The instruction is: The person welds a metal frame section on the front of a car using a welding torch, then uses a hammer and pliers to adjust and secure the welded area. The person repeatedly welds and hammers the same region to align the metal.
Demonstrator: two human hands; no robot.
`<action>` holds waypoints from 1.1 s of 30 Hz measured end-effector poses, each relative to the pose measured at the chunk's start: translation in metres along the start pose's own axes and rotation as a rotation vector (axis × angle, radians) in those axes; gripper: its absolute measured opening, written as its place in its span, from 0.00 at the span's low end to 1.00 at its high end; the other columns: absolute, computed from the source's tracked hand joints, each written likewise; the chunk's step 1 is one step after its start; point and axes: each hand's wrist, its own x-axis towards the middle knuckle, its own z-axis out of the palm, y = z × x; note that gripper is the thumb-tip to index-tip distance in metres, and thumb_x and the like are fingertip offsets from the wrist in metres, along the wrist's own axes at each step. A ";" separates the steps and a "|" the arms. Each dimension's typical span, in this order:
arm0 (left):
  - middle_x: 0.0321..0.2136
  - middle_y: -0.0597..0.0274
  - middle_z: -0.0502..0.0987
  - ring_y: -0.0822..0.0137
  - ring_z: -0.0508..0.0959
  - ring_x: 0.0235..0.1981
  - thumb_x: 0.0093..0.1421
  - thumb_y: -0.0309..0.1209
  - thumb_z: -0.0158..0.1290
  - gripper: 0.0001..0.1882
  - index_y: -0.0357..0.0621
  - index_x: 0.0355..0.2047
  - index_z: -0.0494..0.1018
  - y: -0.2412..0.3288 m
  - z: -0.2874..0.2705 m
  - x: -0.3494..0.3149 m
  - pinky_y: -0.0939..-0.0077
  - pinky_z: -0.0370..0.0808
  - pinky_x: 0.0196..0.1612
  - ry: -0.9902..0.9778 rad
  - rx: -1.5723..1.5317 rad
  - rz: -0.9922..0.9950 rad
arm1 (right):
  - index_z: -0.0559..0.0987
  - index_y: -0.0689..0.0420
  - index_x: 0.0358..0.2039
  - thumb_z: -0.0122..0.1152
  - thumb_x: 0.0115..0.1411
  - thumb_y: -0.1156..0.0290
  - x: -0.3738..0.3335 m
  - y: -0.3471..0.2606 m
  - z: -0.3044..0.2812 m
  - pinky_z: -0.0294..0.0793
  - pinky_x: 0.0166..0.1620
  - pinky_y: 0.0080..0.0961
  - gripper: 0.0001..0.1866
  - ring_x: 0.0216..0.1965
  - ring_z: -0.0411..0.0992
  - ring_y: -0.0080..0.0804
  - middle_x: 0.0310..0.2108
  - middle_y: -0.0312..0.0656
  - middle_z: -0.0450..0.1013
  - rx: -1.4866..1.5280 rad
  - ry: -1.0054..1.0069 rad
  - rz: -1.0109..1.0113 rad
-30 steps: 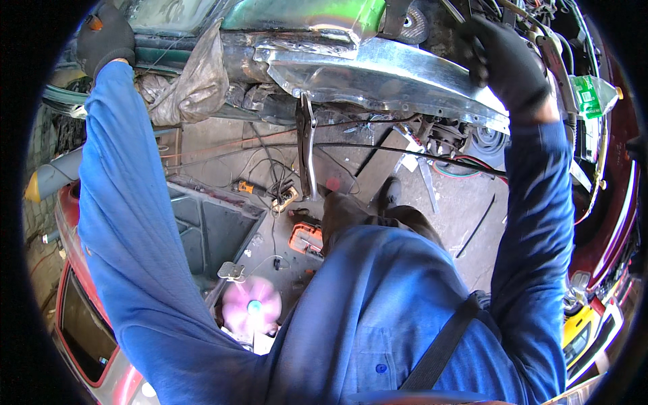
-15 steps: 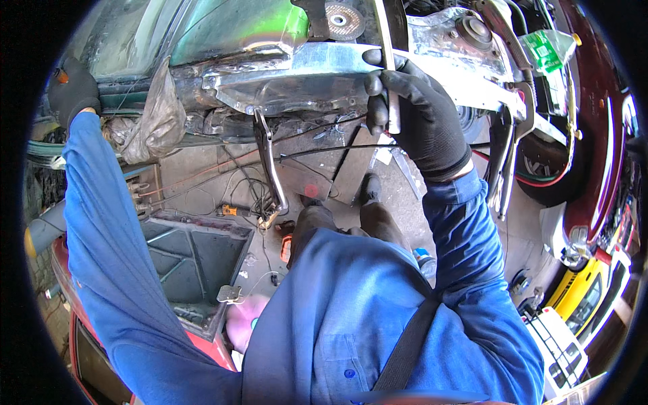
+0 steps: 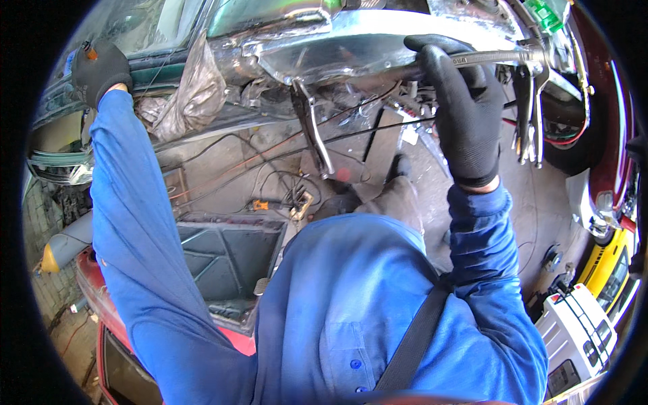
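Observation:
My right hand (image 3: 466, 108), in a black glove, is closed round a long flat metal wrench (image 3: 493, 58). The wrench lies crosswise in front of the car's bare metal fender (image 3: 324, 52), and its far end overlaps the top of the locking pliers (image 3: 537, 101) hanging at the right. My left hand (image 3: 102, 73), also gloved, is at the far left by the dark green car body (image 3: 158, 79). Its fingers curl, and a small orange-tipped object (image 3: 89, 50) sticks out above them. Another pair of locking pliers (image 3: 312, 128) hangs from the fender's lower edge.
A crumpled grey plastic sheet (image 3: 196, 94) hangs beside my left forearm. Cables (image 3: 236, 182) and a dark car panel (image 3: 229, 260) are on the floor below. A gas cylinder (image 3: 67, 243) is at the left. A dark red car (image 3: 604, 135) stands at the right.
My right hand has turned the wrench from upright to crosswise, its end now by the right-hand pliers. The whole view has shifted, so the fender sits higher and farther right.

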 end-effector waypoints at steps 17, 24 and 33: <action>0.50 0.36 0.85 0.40 0.85 0.51 0.65 0.47 0.53 0.28 0.33 0.50 0.83 0.029 -0.021 -0.017 0.48 0.77 0.59 0.040 -0.049 -0.090 | 0.84 0.66 0.52 0.59 0.73 0.72 -0.054 0.088 0.077 0.81 0.41 0.31 0.14 0.37 0.83 0.39 0.41 0.52 0.84 -0.038 0.047 0.079; 0.46 0.36 0.86 0.40 0.85 0.48 0.64 0.48 0.55 0.27 0.33 0.47 0.84 0.019 -0.015 -0.015 0.47 0.78 0.57 0.089 -0.017 -0.041 | 0.84 0.64 0.51 0.60 0.71 0.73 -0.048 0.119 0.105 0.82 0.46 0.39 0.12 0.41 0.83 0.52 0.41 0.54 0.83 -0.084 0.049 -0.097; 0.42 0.36 0.86 0.42 0.86 0.43 0.63 0.47 0.54 0.27 0.31 0.44 0.84 0.019 -0.016 -0.018 0.45 0.78 0.52 0.095 -0.062 -0.040 | 0.84 0.63 0.53 0.56 0.74 0.71 -0.048 0.121 0.106 0.81 0.47 0.37 0.14 0.43 0.83 0.50 0.43 0.54 0.83 -0.040 0.039 -0.014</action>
